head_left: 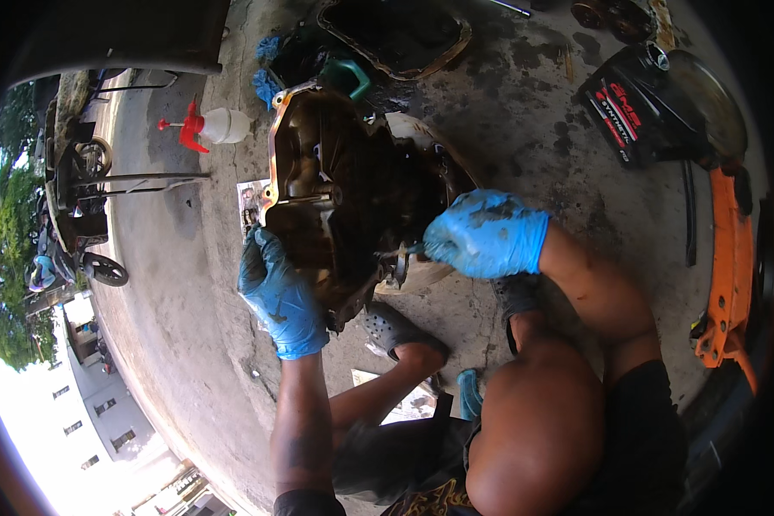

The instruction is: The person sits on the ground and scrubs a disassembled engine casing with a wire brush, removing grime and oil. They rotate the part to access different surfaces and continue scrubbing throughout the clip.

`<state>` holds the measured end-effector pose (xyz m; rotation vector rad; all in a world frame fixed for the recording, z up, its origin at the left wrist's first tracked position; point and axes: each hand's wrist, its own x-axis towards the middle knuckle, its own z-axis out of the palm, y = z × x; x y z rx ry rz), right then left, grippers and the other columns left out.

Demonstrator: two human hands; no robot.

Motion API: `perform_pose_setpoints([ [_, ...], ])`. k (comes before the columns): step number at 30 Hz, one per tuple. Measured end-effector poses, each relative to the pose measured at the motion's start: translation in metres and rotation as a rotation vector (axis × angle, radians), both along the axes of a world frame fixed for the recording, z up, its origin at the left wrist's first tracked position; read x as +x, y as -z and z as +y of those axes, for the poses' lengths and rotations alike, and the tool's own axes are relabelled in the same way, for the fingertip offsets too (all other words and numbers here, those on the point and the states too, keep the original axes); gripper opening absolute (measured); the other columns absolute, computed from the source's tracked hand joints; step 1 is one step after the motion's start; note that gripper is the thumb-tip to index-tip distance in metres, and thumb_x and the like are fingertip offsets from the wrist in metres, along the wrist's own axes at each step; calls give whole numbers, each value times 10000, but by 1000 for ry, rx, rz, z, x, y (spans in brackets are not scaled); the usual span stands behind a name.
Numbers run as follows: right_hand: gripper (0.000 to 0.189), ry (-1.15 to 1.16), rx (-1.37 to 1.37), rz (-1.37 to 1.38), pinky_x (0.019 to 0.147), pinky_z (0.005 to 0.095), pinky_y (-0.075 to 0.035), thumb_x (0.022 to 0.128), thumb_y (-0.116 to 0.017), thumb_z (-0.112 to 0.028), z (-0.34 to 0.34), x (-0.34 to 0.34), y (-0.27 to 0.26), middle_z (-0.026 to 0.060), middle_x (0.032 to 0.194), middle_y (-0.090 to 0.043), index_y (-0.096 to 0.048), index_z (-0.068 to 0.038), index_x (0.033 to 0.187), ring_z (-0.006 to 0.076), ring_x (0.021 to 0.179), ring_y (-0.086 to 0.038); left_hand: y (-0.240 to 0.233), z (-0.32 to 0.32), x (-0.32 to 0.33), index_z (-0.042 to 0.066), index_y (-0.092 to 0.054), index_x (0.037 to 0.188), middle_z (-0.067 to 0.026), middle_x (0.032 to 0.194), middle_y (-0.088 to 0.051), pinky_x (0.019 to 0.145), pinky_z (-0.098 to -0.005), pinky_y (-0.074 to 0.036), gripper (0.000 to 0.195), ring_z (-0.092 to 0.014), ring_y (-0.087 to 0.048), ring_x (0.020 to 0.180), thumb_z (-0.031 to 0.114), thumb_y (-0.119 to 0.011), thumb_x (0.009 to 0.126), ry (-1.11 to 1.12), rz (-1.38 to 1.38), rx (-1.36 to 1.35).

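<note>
An oily metal engine cover (326,193) stands tilted in front of me, above a pale round container (419,277). My left hand (274,284), in a blue glove, grips the cover's near left edge. At the cover's right side is my right hand (484,235), in a stained blue glove, with its fingers closed round a thin tool, perhaps a brush, whose tip reaches the cover. The tool's exact kind cannot be told. The cover's underside and part of the container are hidden.
A red-and-white pump sprayer (226,126) stands left on the concrete. Beyond the cover lie a dark oily pan (393,32), a green handle (348,77) and crumpled blue gloves (266,87). To the right are a black oil jug (638,109) and an orange metal stand (729,271).
</note>
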<state>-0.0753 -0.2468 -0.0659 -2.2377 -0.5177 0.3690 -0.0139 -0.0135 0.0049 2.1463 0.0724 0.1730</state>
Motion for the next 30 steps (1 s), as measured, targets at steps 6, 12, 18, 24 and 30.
perform_pose_setpoints([
  [6, 201, 131, -81, 69, 722, 448, -529, 852, -547, -245, 13, -2, 30, 154, 819, -679, -683, -100, 878, 353, 803, -661, 0, 1, 4, -41, -644, 1092, -70, 910, -671, 712, -266, -466, 301, -99, -549, 795, 224, -551, 986, -36, 0, -26],
  [12, 182, 208, -34, 78, 735, 433, -526, 810, -566, -203, 35, -10, 25, 143, 818, -688, -711, -102, 850, 331, 806, -670, 5, 6, 7, -43, -645, 1099, -65, 914, -674, 712, -263, -463, 304, -98, -545, 796, 223, -546, 989, -35, 10, -7],
  [18, 217, 112, -476, 100, 697, 430, -534, 847, -577, -217, -3, 28, 17, 118, 823, -709, -734, -81, 785, 334, 787, -680, 5, 13, 8, -34, -660, 1073, -42, 904, -673, 718, -251, -476, 292, -91, -567, 789, 217, -534, 990, -34, -44, 37],
  [24, 249, -304, -1008, 43, 788, 423, -523, 861, -576, -188, 75, 24, 195, 29, 1125, -693, -732, -158, 1053, 248, 1024, -654, 4, 3, 9, -39, -649, 1091, -66, 910, -673, 728, -259, -462, 300, -90, -543, 800, 223, -544, 989, -19, -8, -18],
  [30, 272, -262, -670, 107, 823, 426, -518, 842, -573, -205, 71, 17, 162, 48, 1109, -693, -723, -131, 1056, 282, 1029, -650, 2, 16, 10, -42, -646, 1091, -69, 916, -671, 736, -258, -462, 300, -93, -543, 807, 221, -545, 988, -5, -21, 28],
])
